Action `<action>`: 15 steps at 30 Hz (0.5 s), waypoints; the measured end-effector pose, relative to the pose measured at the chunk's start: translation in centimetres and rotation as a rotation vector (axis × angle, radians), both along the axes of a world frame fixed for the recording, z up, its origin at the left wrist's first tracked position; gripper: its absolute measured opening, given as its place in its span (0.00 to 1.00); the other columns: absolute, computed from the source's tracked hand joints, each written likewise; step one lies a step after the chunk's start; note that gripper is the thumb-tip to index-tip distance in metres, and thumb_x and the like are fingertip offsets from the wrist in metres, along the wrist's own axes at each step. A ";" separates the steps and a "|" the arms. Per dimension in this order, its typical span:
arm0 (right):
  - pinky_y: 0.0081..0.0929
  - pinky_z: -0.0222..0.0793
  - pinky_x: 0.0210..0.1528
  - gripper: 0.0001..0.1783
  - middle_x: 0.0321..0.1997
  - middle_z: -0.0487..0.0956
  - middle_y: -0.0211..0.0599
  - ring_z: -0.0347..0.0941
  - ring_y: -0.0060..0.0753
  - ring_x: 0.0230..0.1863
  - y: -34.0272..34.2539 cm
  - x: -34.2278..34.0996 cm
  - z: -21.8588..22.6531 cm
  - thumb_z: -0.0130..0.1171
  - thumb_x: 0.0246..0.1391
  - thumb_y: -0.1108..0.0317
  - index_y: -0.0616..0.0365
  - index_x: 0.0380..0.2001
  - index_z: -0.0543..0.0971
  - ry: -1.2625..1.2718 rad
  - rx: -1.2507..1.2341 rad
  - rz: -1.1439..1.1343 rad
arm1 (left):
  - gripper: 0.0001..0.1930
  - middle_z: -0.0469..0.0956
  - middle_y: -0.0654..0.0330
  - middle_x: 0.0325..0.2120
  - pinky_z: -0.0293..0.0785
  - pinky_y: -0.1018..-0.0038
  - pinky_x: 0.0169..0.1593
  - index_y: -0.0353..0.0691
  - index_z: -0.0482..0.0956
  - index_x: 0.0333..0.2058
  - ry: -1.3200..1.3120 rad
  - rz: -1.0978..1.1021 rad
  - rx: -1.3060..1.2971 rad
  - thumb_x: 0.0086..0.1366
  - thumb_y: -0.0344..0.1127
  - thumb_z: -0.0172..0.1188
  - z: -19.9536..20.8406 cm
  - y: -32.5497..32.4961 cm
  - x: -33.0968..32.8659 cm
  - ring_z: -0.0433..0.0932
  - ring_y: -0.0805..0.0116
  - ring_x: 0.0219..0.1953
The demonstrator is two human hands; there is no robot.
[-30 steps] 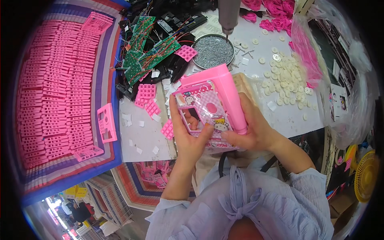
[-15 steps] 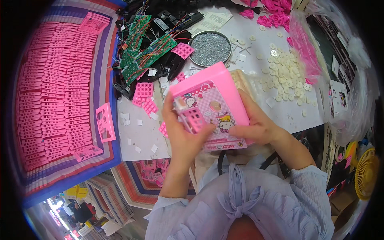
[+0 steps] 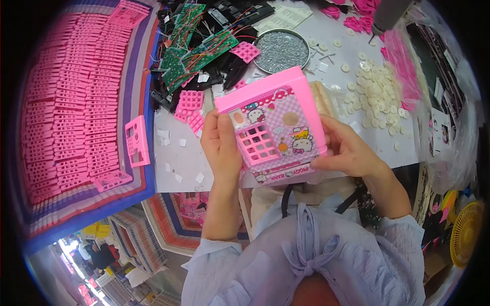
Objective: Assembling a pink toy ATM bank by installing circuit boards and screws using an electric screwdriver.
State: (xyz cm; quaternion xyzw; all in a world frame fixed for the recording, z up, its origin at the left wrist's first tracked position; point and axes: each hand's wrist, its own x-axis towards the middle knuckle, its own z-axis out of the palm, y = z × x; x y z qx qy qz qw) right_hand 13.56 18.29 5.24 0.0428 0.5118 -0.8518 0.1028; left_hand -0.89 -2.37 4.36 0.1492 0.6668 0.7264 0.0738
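Between my hands is a pink plastic toy casing (image 3: 319, 120), tilted a little above the table edge. Its front has a printed cartoon sticker with a small round spot and a block of square openings. My left hand (image 3: 220, 145) grips its left edge, thumb on the front beside the openings. My right hand (image 3: 349, 148) holds the lower right side, thumb at the front corner and the other fingers partly hidden at the side. Just beyond the casing is a round dish of small metal screws (image 3: 282, 51).
At the left is a striped bin (image 3: 133, 76) with stacked pink panels (image 3: 71, 102). Green circuit boards (image 3: 199, 58) with wires lie behind pink button pads (image 3: 190, 102). Many white discs (image 3: 377, 97) cover the right side. A grey hanging tool (image 3: 390, 18) shows at upper right.
My left thumb has moved off the grid area to the casing's left edge, uncovering the square openings. The grey tool has come into view at upper right.
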 end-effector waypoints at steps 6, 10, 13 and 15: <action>0.29 0.72 0.60 0.42 0.63 0.76 0.43 0.75 0.30 0.60 -0.5 0.0 -0.3 0.64 0.53 0.83 0.64 0.70 0.59 0.026 0.028 -0.141 | 0.18 0.74 0.65 0.25 0.66 0.74 0.32 0.34 0.77 0.35 0.053 0.041 -0.143 0.79 0.40 0.45 0.6 0.0 3.3 0.68 0.79 0.29; 0.30 0.72 0.61 0.43 0.62 0.76 0.43 0.75 0.31 0.60 -1.1 0.2 -0.3 0.65 0.53 0.82 0.64 0.71 0.58 0.048 0.019 -0.143 | 0.19 0.71 0.65 0.22 0.63 0.73 0.30 0.34 0.74 0.29 0.273 0.027 -0.278 0.78 0.38 0.45 -1.0 -1.4 2.9 0.66 0.78 0.27; 0.31 0.72 0.61 0.44 0.62 0.76 0.42 0.75 0.31 0.61 -0.4 0.3 0.0 0.65 0.53 0.83 0.64 0.71 0.57 -0.001 0.174 -0.068 | 0.19 0.71 0.65 0.22 0.63 0.74 0.30 0.33 0.73 0.28 0.322 -0.025 -0.334 0.78 0.38 0.46 -1.4 -1.7 2.2 0.66 0.78 0.27; 0.31 0.72 0.62 0.44 0.62 0.76 0.42 0.75 0.32 0.60 -0.2 0.4 -0.9 0.65 0.52 0.83 0.64 0.71 0.58 0.027 0.104 -0.131 | 0.19 0.70 0.65 0.22 0.62 0.74 0.30 0.33 0.74 0.29 0.217 -0.119 -0.416 0.77 0.38 0.47 -0.7 -1.8 0.9 0.66 0.77 0.27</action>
